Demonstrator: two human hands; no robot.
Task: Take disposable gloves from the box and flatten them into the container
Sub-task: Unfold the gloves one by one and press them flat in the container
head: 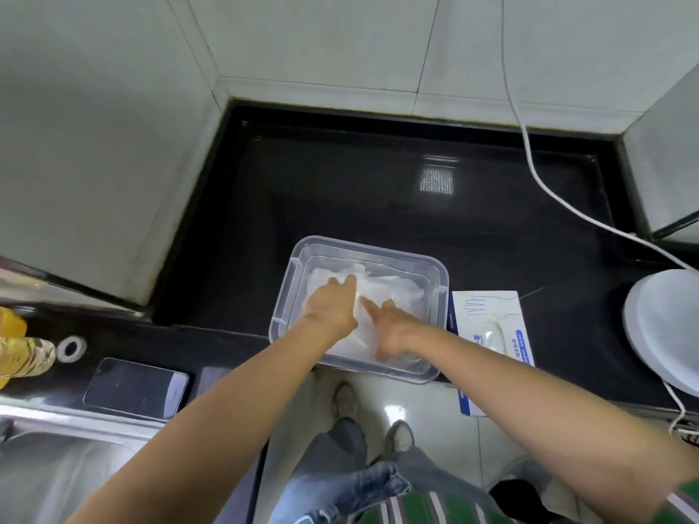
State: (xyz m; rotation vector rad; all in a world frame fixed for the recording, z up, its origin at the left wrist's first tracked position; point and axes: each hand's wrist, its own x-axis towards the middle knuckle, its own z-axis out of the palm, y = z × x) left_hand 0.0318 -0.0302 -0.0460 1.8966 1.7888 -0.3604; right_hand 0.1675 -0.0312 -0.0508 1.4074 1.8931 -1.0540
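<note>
A clear plastic container (pixel 440 276) stands at the front edge of the black counter. Thin white disposable gloves (pixel 397 293) lie spread inside it. Both of my hands reach into the container. My left hand (pixel 333 304) lies flat on the gloves at the left, fingers straight and pointing away from me. My right hand (pixel 389 325) presses on the gloves beside it, index finger stretched toward the left hand, the other fingers spread downward. Just right of the container lies the white and blue glove box (pixel 488 308), with white gloves showing in its opening (pixel 495 336).
A dark phone (pixel 136 387) and a small roll of tape (pixel 71 347) lie on the counter at the left, beside a yellow bottle (pixel 19 353) and a steel sink (pixel 56 470). A white round appliance (pixel 665 327) and a white cable (pixel 537 175) occupy the right side.
</note>
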